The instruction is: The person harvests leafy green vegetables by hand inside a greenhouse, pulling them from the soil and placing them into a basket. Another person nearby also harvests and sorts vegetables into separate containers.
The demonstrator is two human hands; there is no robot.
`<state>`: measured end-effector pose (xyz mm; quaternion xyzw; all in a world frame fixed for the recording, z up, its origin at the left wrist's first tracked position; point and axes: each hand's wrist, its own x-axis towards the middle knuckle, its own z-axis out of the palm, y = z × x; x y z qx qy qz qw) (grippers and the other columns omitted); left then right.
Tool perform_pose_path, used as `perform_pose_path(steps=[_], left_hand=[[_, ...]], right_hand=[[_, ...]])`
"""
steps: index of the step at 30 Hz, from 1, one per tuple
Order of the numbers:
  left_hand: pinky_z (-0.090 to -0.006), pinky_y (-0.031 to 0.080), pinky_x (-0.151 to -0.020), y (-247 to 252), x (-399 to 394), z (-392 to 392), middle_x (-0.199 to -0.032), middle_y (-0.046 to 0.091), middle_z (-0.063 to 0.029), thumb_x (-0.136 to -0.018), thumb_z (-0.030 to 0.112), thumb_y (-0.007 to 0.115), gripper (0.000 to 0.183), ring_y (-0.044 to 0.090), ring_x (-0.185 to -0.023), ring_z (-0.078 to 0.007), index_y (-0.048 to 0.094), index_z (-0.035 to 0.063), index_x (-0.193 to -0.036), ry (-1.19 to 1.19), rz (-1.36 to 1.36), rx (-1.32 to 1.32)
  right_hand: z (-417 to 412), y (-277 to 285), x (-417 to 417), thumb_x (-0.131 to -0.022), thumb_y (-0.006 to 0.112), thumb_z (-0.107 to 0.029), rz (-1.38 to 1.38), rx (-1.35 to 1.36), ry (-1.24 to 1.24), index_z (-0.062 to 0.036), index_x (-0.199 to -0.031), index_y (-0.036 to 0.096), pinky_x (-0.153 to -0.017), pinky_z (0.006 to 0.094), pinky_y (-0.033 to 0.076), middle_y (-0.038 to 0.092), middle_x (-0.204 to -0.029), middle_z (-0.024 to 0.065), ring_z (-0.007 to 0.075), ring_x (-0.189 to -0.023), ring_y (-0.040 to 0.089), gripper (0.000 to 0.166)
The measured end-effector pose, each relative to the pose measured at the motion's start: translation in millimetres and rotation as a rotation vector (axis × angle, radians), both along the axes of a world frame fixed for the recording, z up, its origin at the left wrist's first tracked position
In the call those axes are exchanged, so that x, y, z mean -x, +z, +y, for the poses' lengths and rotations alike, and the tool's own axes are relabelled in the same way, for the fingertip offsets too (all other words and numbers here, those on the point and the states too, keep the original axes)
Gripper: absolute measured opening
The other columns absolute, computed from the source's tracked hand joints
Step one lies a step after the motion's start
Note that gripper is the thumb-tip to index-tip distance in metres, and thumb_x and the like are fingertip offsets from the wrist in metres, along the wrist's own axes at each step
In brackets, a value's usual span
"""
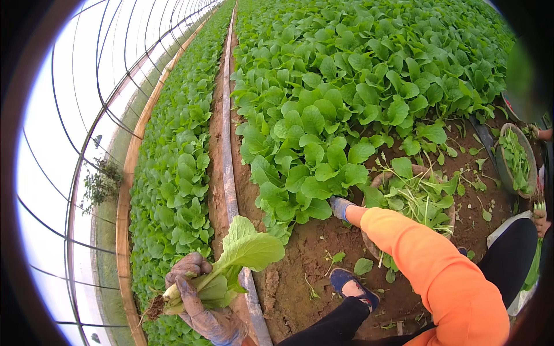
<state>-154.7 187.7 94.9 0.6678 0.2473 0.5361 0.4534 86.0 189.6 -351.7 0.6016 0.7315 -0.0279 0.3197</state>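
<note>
My left hand [203,298], in a soiled glove, grips an uprooted leafy green plant [249,255] at its pale stem. Soil clings to the roots, which point to the lower left, while the leaves spread to the right. Stretched forward in an orange sleeve, my right arm ends in a gloved right hand [340,208] at the foot of the growing leafy greens [309,160]. Leaves cover its fingertips, so its grip is hidden. Beneath that forearm stands a round basket [377,181] heaped with loose greens [415,201].
A flat irrigation hose [227,129] runs along the furrow, with a wooden board [130,173] farther left. My shoe [352,287] rests on bare soil with scattered leaves. At right are another basket [502,168] of greens and another person's hand [541,222] holding stems.
</note>
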Motion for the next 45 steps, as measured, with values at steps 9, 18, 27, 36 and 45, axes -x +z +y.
perform_pose_path(steps=[9, 18, 27, 36, 45], left_hand=[[-0.0329, 0.04, -0.076, -13, -22, -7, -0.088, 0.048, -0.0111, -0.093, 0.023, 0.047, 0.022, 0.046, -0.081, -0.0192, 0.047, 0.0021, -0.087, 0.029, 0.167, -0.169], [-0.0308, 0.039, -0.072, -22, -29, -7, -0.087, 0.048, -0.0128, -0.091, 0.022, 0.046, 0.023, 0.045, -0.076, -0.0186, 0.045, 0.0007, -0.083, -0.029, 0.184, -0.157], [-0.0322, 0.043, -0.073, -20, -33, -11, -0.086, 0.053, -0.014, -0.089, 0.017, 0.052, 0.017, 0.051, -0.081, -0.0214, 0.05, -0.0004, -0.086, -0.11, 0.216, -0.102], [-0.0378, 0.045, -0.083, -21, -45, -15, -0.091, 0.059, -0.0165, -0.09, 0.016, 0.055, 0.02, 0.057, -0.09, -0.0262, 0.055, -0.0034, -0.089, -0.171, 0.246, 0.03], [-0.0345, 0.046, -0.065, -42, -54, -7, -0.079, 0.052, -0.0153, -0.086, 0.025, 0.057, 0.026, 0.052, -0.069, -0.0226, 0.048, 0.0006, -0.079, -0.117, 0.268, -0.069]], right_hand=[[26, -63, -24, -0.087, 0.05, -0.019, -0.392, 0.002, -0.046, -0.0003, -0.123, 0.058, -0.104, 0.0538, 0.031, 0.055, -0.128, 0.0174, 0.038, -0.12, 0.048, 0.041], [19, -56, 1, -0.088, 0.049, -0.02, -0.245, 0.047, -0.01, -0.0018, -0.123, 0.058, -0.102, 0.0551, 0.032, 0.056, -0.127, 0.0167, 0.0382, -0.118, 0.049, 0.041], [33, -40, -76, -0.089, 0.048, -0.022, -0.504, -0.069, 0.108, -0.0033, -0.124, 0.058, -0.101, 0.0563, 0.033, 0.057, -0.126, 0.016, 0.0383, -0.117, 0.05, 0.04], [44, -25, -88, -0.094, 0.046, -0.026, -0.433, 0.074, -0.23, -0.0131, -0.132, 0.053, -0.102, 0.059, 0.03, 0.045, -0.139, 0.006, 0.0326, -0.129, 0.04, 0.04], [39, -34, -97, -0.092, 0.047, -0.023, -0.274, -0.035, -0.309, -0.0068, -0.118, 0.063, -0.101, 0.0539, 0.033, 0.057, -0.127, 0.01, 0.0328, -0.119, 0.05, 0.036]])
